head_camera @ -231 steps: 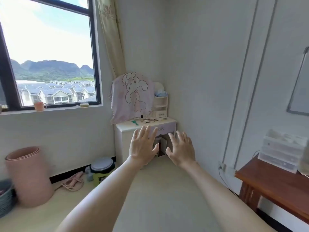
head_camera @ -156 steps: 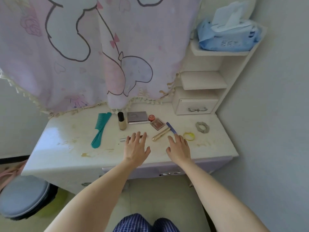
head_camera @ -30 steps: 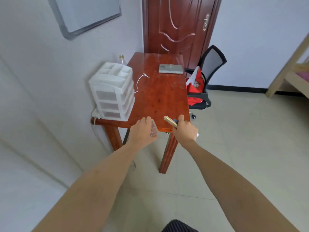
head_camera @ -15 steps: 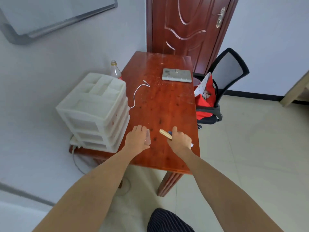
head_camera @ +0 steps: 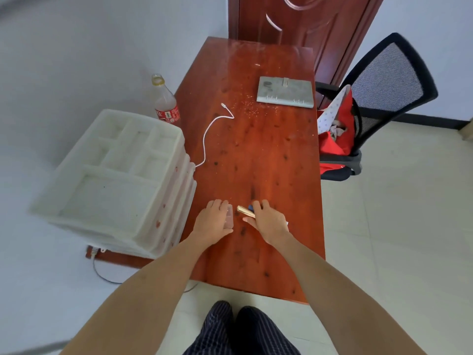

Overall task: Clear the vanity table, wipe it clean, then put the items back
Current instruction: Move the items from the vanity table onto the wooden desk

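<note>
We've got our left hand (head_camera: 213, 221) wrapped around a small pink case (head_camera: 229, 216) and our right hand (head_camera: 268, 221) gripping a gold tube (head_camera: 245, 211), both low over the wooden desk (head_camera: 268, 155). They look light, hard and slick, so pinch them mid-body.

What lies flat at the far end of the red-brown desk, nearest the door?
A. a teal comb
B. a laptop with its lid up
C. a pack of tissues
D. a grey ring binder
D: a closed grey binder, its metal rings showing along the near edge, lies flat on the desk by the door, well beyond both hands.
</note>
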Demonstrator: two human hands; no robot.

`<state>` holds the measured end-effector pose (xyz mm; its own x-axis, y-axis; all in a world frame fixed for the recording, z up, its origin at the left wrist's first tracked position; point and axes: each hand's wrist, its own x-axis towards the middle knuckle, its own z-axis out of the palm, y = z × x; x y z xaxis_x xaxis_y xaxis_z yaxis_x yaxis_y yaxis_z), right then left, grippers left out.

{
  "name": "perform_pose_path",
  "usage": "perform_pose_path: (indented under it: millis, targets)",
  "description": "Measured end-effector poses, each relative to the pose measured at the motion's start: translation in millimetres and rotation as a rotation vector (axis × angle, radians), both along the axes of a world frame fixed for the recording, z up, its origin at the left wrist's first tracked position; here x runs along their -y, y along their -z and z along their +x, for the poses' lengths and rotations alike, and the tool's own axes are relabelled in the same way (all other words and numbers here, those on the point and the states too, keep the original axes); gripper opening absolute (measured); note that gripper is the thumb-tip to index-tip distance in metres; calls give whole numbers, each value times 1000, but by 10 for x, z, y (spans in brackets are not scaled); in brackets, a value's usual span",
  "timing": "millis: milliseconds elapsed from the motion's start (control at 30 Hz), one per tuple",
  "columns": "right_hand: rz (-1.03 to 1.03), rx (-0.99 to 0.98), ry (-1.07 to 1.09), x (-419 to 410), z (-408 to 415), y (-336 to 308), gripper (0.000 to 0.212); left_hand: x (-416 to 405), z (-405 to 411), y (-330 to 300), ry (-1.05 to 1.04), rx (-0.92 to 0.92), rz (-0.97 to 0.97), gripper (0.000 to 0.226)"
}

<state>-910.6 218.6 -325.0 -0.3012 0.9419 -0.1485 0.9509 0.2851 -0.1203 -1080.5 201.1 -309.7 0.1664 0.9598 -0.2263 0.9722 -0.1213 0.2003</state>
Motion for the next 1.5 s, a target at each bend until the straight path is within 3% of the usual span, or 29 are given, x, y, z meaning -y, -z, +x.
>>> perform_pose_path:
  millis: [233,500,767,1100,1200,1367,1500]
  targets:
    - [93,-51,-85,-295,-109,181,31,-317,-63,196,58,64,14,80]
    - [180,-63,-41,-384,-170,291,36,-453,-113,321,84,74,-30,78]
    - [51,9,59,-291,-99,320,59,-501,-134,383,116,74,-62,71]
    - [-1,-28,20,-52,-8,348,51,-334,-141,420,118,-19,115,57]
    - [-13,-54,37,-62,-102,349,50,-324,-122,422,99,-32,110,60]
    - [-66,-184,262,-145,-382,359,51,-314,-125,420,65,16,55,63]
    - [-64,-247,136,-88,-575,337,55,-282,-146,424,135,78,16,58]
